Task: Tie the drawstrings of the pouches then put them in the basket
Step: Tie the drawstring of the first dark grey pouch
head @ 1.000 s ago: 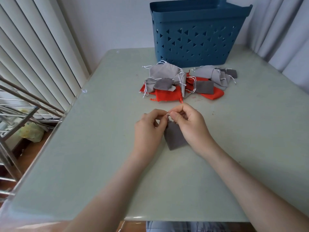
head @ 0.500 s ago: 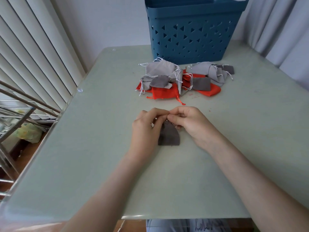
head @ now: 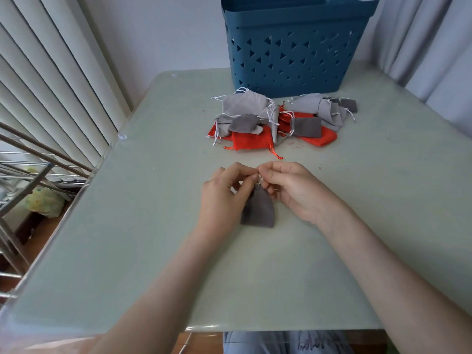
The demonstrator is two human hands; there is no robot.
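Note:
A small dark grey pouch (head: 258, 213) lies on the pale green table (head: 127, 238), its gathered neck pointing away from me. My left hand (head: 224, 192) and my right hand (head: 293, 190) meet over that neck, and the fingertips of both pinch its white drawstrings. The strings themselves are mostly hidden between the fingers. Farther back lies a heap of grey and red pouches (head: 278, 121) with loose white and red strings. Behind the heap stands a blue plastic basket (head: 293, 47) with triangular holes; its inside is out of sight.
White vertical blinds (head: 51, 85) hang at the left, with a metal rack (head: 30, 175) below the table's left edge. Grey curtains (head: 439, 47) hang at the right. The table's near edge lies just in front of my lap.
The pouch has turned from slanting right to lying straight, its bottom now toward me. Both hands stayed together at its neck, working the strings. The camera tilted slightly.

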